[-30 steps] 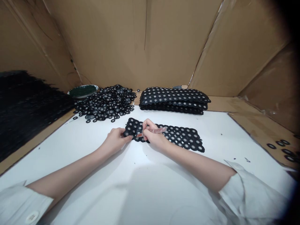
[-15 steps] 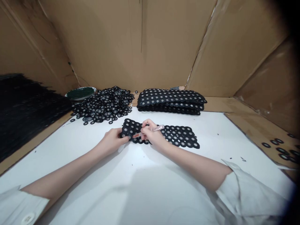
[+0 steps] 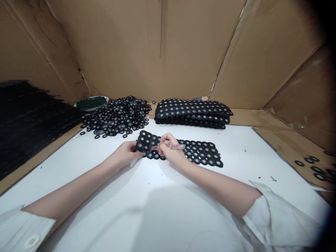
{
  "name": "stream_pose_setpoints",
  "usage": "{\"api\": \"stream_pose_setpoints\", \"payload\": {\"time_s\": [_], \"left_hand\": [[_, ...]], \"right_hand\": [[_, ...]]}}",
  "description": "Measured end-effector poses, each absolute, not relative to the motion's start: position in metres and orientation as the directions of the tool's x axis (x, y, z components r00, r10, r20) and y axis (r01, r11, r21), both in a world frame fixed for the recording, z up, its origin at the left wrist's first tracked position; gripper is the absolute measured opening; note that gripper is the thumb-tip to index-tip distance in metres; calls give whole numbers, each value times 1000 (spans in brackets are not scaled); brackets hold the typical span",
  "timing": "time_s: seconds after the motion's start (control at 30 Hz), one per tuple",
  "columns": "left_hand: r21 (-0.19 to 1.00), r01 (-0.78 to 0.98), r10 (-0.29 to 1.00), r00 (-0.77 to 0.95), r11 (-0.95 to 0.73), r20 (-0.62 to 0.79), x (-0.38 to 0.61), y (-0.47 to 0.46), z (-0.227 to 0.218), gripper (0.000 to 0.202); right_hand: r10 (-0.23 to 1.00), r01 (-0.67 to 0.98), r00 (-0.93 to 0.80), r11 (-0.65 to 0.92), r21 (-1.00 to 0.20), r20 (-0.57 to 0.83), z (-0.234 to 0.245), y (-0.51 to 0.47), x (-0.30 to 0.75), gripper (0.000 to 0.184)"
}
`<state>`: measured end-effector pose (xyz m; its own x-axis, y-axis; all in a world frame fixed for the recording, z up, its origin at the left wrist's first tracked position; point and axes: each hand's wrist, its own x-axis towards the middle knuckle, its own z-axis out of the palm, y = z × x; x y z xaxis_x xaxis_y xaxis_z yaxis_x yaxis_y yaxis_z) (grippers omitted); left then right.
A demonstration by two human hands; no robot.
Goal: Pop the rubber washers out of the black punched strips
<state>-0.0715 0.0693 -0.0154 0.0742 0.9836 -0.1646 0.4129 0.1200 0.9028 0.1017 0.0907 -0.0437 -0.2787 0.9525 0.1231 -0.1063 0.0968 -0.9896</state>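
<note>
A black strip of joined discs [image 3: 200, 154] with pale round centres lies across the white table. My left hand [image 3: 126, 153] pinches its near left corner, thumb on top and fingers tucked partly out of sight below. In my right hand [image 3: 171, 151], fingers are closed round a slim, clear-wrapped, pen-like tool [image 3: 179, 147] with a reddish part towards its left end. That end lies over the strip's left part, just right of my left thumb; whether it touches the discs I cannot tell.
A heap of loose black rings [image 3: 118, 117] stands at the back left beside a bowl [image 3: 91, 103] with dark green contents. Behind the strip sits a stack of similar strips [image 3: 193, 112]. Several rings [image 3: 299, 163] lie on cardboard at right. Dark bristly material [image 3: 31, 122] fills the far left.
My right hand has turned the tool flatter, and its left end has shifted slightly up and right over the strip. My left hand keeps its grip on the corner.
</note>
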Motion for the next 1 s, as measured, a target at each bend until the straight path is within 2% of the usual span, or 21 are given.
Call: {"api": "stream_pose_setpoints", "payload": {"time_s": [0.23,0.3,0.43,0.57,0.8,0.9,1.0], "left_hand": [[879,433,968,51,201,-247,-73,70,-11,23],[851,493,980,-24,182,-195,-69,69,-14,27],[737,672,994,-110,71,5,-62,68,-22,29],[652,757,991,-112,35,76,-58,67,-28,28],[613,785,980,-42,-88,195,-55,56,-21,23],[643,760,987,-17,-92,161,-60,58,-17,21],[693,719,994,-28,-54,106,-68,65,-17,19]], "right_hand": [[925,-49,-352,137,-989,145,-40,87,104,7],[912,-28,-380,155,-988,154,-39,85,104,7],[886,10,-427,204,-979,180,-40,84,104,5],[869,82,-439,291,-953,228,-41,84,103,3],[843,193,-410,455,-869,349,-37,80,94,4],[868,132,-402,369,-920,291,-37,83,93,4],[914,0,-384,142,-990,131,-38,93,96,8]]}}
